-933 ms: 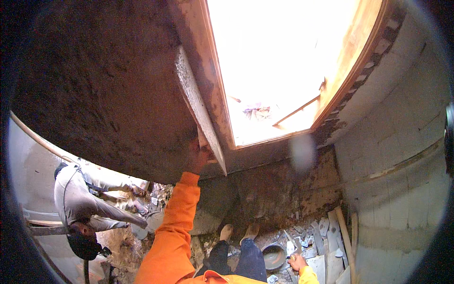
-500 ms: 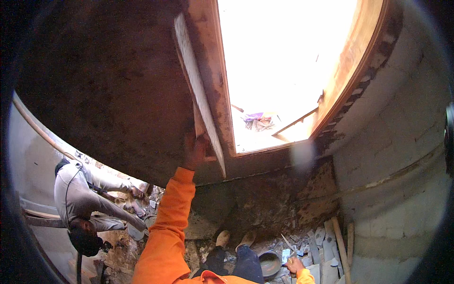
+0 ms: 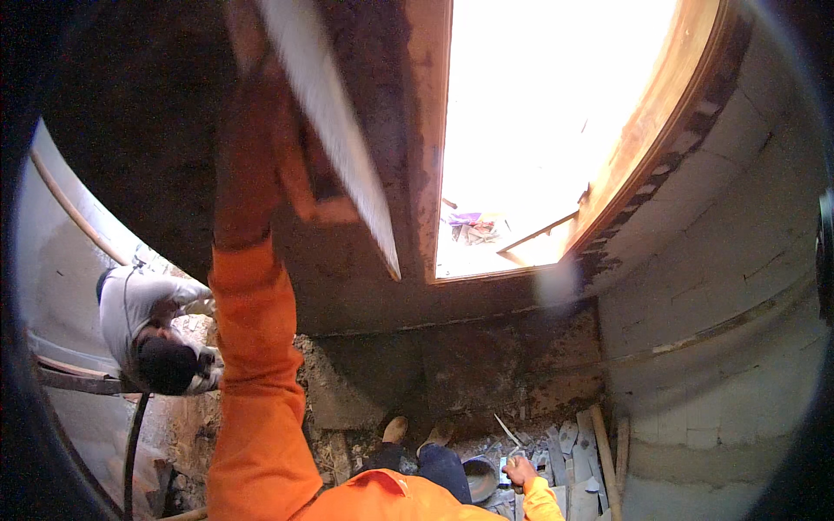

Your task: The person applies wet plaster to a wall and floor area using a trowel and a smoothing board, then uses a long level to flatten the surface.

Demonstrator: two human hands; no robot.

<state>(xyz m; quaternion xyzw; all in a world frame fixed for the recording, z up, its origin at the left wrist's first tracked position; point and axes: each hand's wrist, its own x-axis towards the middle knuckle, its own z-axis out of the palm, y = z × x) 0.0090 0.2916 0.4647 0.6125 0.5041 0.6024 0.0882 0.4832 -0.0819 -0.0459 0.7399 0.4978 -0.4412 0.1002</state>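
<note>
My left hand [image 3: 261, 104], smeared by motion, is raised along the dark plastered wall and closed round the handle of a long wooden float [image 3: 343, 130]. The float's pale edge stands out against the wall, left of the bright opening. Low down at the right, my right hand [image 3: 521, 471] is closed on a tool with a thin pointed blade, apparently a trowel [image 3: 506, 430], seen nearly edge-on. Close beside that hand, a round dark pan [image 3: 479, 479] sits on the ground.
A bright opening with a wooden frame [image 3: 439, 156] cuts the wall. Wooden poles [image 3: 605, 456] and broken pieces lie by the grey block wall [image 3: 712, 373] at right. Another person [image 3: 143, 321] bends down at the left. My shoes [image 3: 395, 429] are on rubble-strewn ground.
My left arm has moved up and left along the wall with the float. My right hand has shifted slightly left and up with the trowel. The other person has drawn in lower.
</note>
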